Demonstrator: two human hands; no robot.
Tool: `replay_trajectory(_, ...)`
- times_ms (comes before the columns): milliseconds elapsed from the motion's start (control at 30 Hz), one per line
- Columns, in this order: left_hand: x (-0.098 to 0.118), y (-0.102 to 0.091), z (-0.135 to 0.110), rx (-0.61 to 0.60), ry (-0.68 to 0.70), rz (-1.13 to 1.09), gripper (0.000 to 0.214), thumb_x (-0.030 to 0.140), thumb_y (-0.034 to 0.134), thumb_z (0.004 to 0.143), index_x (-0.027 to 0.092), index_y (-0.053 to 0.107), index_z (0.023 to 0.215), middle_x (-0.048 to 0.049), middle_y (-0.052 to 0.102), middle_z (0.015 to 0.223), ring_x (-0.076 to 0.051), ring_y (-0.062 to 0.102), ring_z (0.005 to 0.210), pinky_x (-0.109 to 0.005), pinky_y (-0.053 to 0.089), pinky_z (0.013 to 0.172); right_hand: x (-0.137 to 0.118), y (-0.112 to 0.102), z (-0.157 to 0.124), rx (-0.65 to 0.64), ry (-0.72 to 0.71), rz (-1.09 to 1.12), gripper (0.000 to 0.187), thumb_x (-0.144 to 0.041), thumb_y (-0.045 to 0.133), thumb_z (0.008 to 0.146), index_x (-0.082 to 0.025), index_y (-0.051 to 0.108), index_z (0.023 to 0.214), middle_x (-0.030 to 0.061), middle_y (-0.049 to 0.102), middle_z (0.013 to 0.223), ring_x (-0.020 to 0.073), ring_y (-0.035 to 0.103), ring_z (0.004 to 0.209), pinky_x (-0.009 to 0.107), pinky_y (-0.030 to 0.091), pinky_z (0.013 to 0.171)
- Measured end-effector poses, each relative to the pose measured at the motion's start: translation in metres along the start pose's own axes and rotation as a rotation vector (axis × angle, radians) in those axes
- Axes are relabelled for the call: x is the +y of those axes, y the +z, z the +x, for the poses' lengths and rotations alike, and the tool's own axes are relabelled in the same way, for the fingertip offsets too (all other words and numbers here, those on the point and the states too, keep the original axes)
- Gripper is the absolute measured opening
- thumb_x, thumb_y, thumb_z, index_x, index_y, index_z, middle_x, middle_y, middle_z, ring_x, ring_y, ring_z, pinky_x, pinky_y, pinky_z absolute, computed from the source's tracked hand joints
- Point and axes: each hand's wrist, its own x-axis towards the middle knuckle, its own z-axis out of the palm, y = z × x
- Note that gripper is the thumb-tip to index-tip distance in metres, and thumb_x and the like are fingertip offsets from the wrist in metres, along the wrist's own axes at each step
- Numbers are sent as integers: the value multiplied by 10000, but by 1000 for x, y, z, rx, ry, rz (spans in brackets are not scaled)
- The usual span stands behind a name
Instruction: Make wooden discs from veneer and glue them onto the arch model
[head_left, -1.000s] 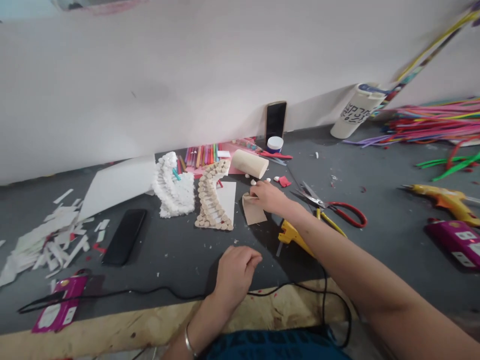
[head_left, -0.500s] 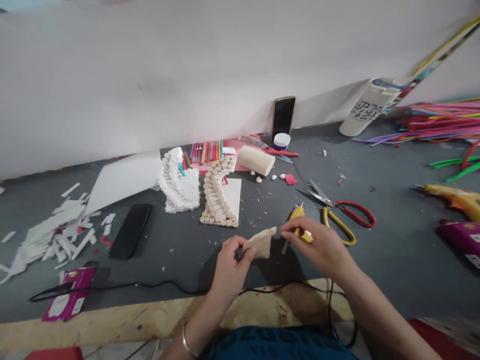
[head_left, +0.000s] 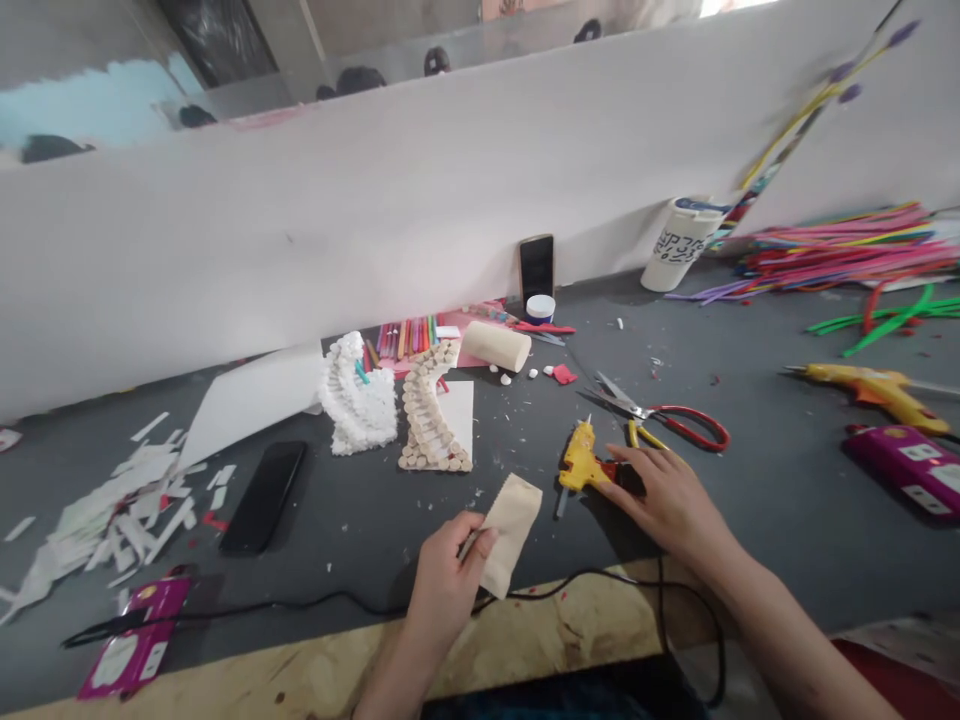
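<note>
My left hand (head_left: pixel 448 568) pinches a beige strip (head_left: pixel 513 530) with a serrated end, tilted above the table's front part. To its right, my right hand (head_left: pixel 675 505) has its thumb and fingers on either side of the handle of a yellow glue gun (head_left: pixel 581 458). The gun lies on the dark table, nozzle pointing away, and part of its handle is hidden by my fingers. Beyond the hand, scissors (head_left: pixel 641 410) lie spread, one yellow loop partly covered. A curved piece covered in beige discs (head_left: pixel 429 420) and a white textured piece (head_left: pixel 361 405) stand farther back.
A beige roll (head_left: pixel 496 346), upright phone (head_left: pixel 537 272) and white-lidded jar (head_left: pixel 540 308) are at the back. On the left are a flat phone (head_left: pixel 264 497) and paper scraps (head_left: pixel 135 505). A black cable (head_left: pixel 300 602) runs along the front. A second glue gun (head_left: pixel 870 392) lies right.
My right hand has left the beige strip and moved right onto the glue gun. The strip has turned more upright in my left hand. The view has tilted up and shifted right.
</note>
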Motion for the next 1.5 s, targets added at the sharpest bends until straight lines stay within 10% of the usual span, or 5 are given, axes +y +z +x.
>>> replay_trajectory(500, -23, -10, -8, 115, 118, 138, 311, 418, 501, 906, 190, 598, 718, 21, 545, 651, -127, 521, 617, -215, 408, 595, -20, 0, -20, 19, -39, -84, 254, -328, 496, 918, -192, 604, 1104, 109, 653, 967, 273, 613, 898, 391, 452, 766)
replay_trajectory(1000, -26, -1, 1, 293, 496, 425, 189, 155, 514, 886, 216, 692, 900, -48, 701, 908, -187, 640, 872, -302, 493, 790, 39, -18, 8, 63, -10, -238, 273, -338, 502, 925, -188, 620, 1119, 128, 658, 1067, 313, 564, 1031, 437, 385, 872)
replay_trajectory(1200, -21, 12, 1, 294, 621, 657, 155, 108, 536, 871, 196, 663, 863, -43, 673, 819, -190, 570, 774, -308, 434, 709, -39, -28, -14, 94, -190, 10, 526, -387, 624, 855, -221, 494, 1337, 150, 529, 1310, 333, 473, 1198, 468, 373, 968)
replay_trajectory(1333, -20, 15, -2, 258, 685, 770, 125, 141, 543, 886, 187, 659, 887, -49, 665, 817, -207, 546, 769, -337, 395, 664, -94, -16, -22, 15, -365, 149, 297, -232, 592, 887, -265, 603, 1182, 89, 604, 1209, 267, 496, 1129, 408, 378, 917)
replay_trajectory(1500, -32, 11, -11, 92, 674, 818, 120, 89, 583, 846, 177, 655, 886, -55, 659, 852, -222, 534, 799, -352, 368, 652, -88, 1, -22, -91, -380, 117, 158, -123, 533, 912, -204, 650, 844, 38, 639, 840, 211, 473, 844, 356, 339, 788)
